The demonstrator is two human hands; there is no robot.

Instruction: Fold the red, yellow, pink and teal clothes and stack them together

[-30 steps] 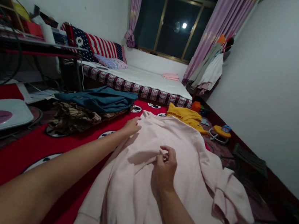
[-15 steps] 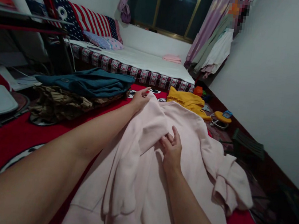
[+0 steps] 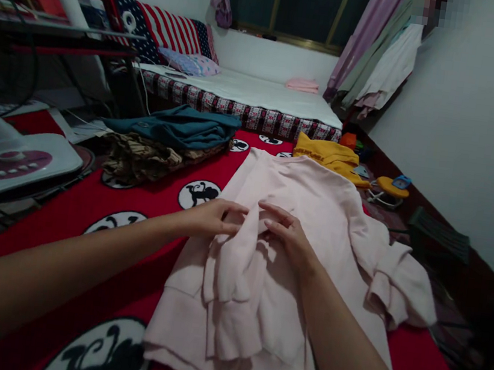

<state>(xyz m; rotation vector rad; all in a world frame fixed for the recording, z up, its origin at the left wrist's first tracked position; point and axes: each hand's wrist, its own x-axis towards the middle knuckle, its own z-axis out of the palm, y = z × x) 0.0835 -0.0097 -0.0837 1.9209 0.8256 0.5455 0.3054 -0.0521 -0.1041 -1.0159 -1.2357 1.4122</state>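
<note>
A pale pink sweatshirt (image 3: 318, 200) lies spread on a red blanket (image 3: 136, 267) with round white animal prints. Its one sleeve (image 3: 236, 268) is folded over the body, with the cuff toward me; the other sleeve (image 3: 402, 284) lies bunched at the right. My left hand (image 3: 218, 217) pinches the folded sleeve from its left side. From the right, my right hand (image 3: 288, 233) grips the same raised fold between thumb and fingers. Some of the fingertips are hidden by the cloth.
A teal garment (image 3: 177, 127) lies on a brown patterned cloth (image 3: 154, 161) at the left. Beyond the sweatshirt is a yellow garment (image 3: 330, 156). A bed (image 3: 241, 87) stands under the window. At right are a yellow stool (image 3: 392, 187) and a dark green stool (image 3: 438, 234).
My left hand has come from the sweatshirt's shoulder down toward me, to the sleeve near my right hand. The shoulder now lies flatter. The view has shifted somewhat.
</note>
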